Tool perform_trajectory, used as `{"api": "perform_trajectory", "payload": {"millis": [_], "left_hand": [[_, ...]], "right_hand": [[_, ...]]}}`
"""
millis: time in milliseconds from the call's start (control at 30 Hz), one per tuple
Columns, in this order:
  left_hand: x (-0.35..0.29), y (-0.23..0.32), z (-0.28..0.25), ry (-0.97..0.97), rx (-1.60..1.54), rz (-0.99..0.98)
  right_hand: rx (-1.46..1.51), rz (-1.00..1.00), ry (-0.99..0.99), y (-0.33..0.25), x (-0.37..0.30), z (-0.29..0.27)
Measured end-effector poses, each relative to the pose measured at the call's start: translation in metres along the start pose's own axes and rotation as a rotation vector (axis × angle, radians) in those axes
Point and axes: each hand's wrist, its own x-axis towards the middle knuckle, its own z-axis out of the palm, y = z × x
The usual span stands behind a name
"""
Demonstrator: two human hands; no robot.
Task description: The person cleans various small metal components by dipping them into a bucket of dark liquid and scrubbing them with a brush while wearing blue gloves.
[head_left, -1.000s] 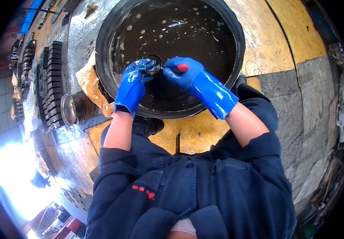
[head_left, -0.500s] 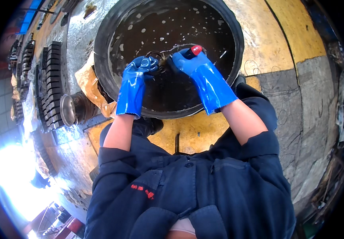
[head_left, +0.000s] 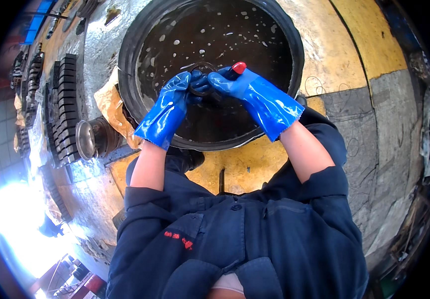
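Note:
Both my hands wear long blue rubber gloves over a wide black tub (head_left: 297,60) of dark liquid with pale foam flecks. My left hand (head_left: 177,82) is closed around the edge of a dark, wet ring-shaped part (head_left: 204,65). A brush (head_left: 239,68) with a black handle and red end is held in my right hand (head_left: 232,84); the handle end sticks up past the thumb. Its head is hidden between the gloves, against the ring. The two hands are close together, above the liquid.
A brown paper or sack piece (head_left: 109,102) lies against the tub's left side. Beside it is a metal cylinder (head_left: 86,139), with rows of dark ribbed parts (head_left: 67,107) farther left. Thin wire loops (head_left: 344,89) lie on the right floor plates. My knees flank the tub.
My left hand has tilted inward and come nearer to my right. The ring has risen into clearer view between the gloves, and the brush handle has shifted slightly left and down.

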Motion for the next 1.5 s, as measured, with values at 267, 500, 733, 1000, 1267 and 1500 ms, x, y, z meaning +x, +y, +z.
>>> {"api": "perform_trajectory", "payload": {"millis": [267,500,733,1000,1267,1500], "left_hand": [[-0.01,0.03,0.002,0.196,0.268,-0.157],[-0.007,-0.002,-0.002,-0.033,-0.049,-0.226],[-0.019,0.011,-0.005,0.167,0.247,-0.012],[-0.013,0.005,-0.005,0.026,0.194,0.084],[-0.011,0.011,0.009,0.159,0.383,0.0],[-0.005,-0.003,-0.016,0.08,0.313,0.047]], "right_hand": [[-1.221,-0.144,-0.013,-0.026,0.003,0.017],[-1.245,-0.043,-0.077,-0.002,0.011,0.058],[-0.863,-0.062,0.333,0.012,0.003,0.009],[-0.747,-0.69,0.111,-0.036,-0.017,0.038],[-0.596,-0.5,0.402,-0.01,-0.006,0.029],[-1.025,-0.496,0.088,-0.039,-0.014,0.044]]}}
